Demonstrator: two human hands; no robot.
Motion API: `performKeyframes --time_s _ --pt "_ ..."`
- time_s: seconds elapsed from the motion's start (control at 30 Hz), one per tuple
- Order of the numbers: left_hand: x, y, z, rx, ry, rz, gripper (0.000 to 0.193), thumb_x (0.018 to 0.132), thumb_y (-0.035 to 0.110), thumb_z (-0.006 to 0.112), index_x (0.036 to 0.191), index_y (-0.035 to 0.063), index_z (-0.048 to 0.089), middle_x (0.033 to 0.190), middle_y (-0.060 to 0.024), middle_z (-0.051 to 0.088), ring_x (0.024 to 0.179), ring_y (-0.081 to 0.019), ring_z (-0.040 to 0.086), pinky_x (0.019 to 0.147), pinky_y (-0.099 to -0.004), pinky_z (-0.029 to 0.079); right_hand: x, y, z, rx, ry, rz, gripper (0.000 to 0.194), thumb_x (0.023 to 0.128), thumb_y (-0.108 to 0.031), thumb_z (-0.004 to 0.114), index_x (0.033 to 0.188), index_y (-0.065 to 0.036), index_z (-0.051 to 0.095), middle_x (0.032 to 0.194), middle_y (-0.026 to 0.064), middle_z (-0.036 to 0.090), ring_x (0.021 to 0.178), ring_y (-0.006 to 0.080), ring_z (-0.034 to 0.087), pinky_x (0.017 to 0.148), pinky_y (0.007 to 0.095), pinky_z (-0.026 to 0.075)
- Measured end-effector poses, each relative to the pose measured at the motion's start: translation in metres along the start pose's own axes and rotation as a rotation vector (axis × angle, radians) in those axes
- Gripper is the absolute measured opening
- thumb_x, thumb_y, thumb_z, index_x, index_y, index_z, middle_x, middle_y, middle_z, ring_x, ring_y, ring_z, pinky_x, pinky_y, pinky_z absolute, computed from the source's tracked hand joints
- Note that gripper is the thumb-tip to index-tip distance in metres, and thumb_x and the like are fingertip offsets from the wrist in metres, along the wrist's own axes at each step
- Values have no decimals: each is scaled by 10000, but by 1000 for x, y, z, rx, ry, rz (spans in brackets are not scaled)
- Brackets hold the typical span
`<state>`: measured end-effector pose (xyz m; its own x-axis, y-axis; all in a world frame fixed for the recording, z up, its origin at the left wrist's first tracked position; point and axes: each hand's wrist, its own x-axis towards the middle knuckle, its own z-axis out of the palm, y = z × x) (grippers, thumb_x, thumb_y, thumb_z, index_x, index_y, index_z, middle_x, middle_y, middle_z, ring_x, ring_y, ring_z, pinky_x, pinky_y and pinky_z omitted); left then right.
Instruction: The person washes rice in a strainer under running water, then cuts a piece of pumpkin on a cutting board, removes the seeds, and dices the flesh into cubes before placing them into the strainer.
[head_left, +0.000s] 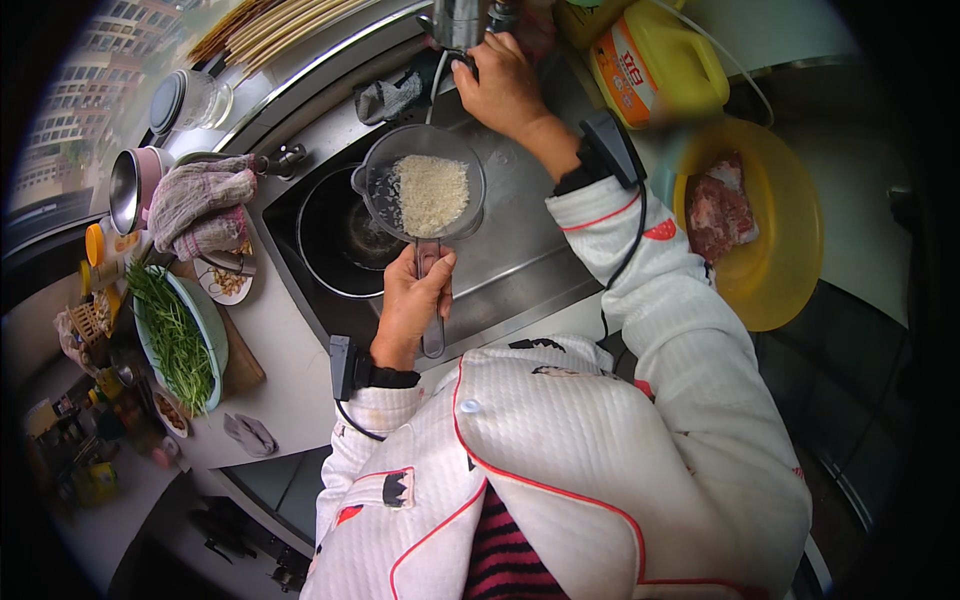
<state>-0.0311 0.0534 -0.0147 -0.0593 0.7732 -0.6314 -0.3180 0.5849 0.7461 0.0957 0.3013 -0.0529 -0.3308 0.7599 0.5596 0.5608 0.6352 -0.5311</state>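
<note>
My left hand (416, 296) grips the handle of a translucent grey plastic strainer (376, 202). A heap of white rice (433, 196) lies in its bowl. The strainer is above the stainless-steel sink (517, 240), partly covering a dark round pot (319, 240) in the basin. At the far side of the sink, my right hand (504, 86) has its fingers around a dark handle (466, 64) beside a shiny metal fixture or vessel (459, 22). The picture's top edge cuts that metal thing off, so its kind is unclear.
Right of the sink, a yellow basin (787, 247) holds raw meat (720, 210), near a yellow detergent jug (679, 56). To the left are a faucet (285, 159) with cloths (202, 202), a pale tub (217, 337) of leafy greens (172, 337), and a glass jar (214, 105).
</note>
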Motion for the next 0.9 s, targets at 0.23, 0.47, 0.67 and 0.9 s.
performKeyframes --time_s 0.23,0.47,0.67,0.9 --pt "11 4 1 -73 -34 3 156 956 120 640 985 -9 557 611 -11 517 409 -100 457 395 -243 363 4 8 6 7 -282 17 454 879 -118 589 1333 -113 565 1152 156 676 1088 388 612 895 450 512" --pt "23 -5 6 -55 -50 15 134 948 102 637 973 -1 555 614 4 518 398 -85 456 383 -243 343 -17 -22 -39 13 -496 -250 307 820 -136 709 1103 -48 627 1104 130 661 963 358 636 802 412 534" --pt "22 -13 18 -53 -87 46 139 943 92 642 980 -3 547 612 4 515 392 -88 451 361 -249 343 -54 -40 -29 -172 -1130 -256 342 726 -223 811 899 2 621 956 227 665 909 405 657 773 451 535" --pt "16 -21 21 -82 -129 13 154 949 97 639 1005 -11 545 601 -5 524 385 -90 438 365 -245 340 -84 -24 5 30 -969 172 369 744 -217 787 1047 -23 708 1033 210 683 1016 401 650 886 450 522"
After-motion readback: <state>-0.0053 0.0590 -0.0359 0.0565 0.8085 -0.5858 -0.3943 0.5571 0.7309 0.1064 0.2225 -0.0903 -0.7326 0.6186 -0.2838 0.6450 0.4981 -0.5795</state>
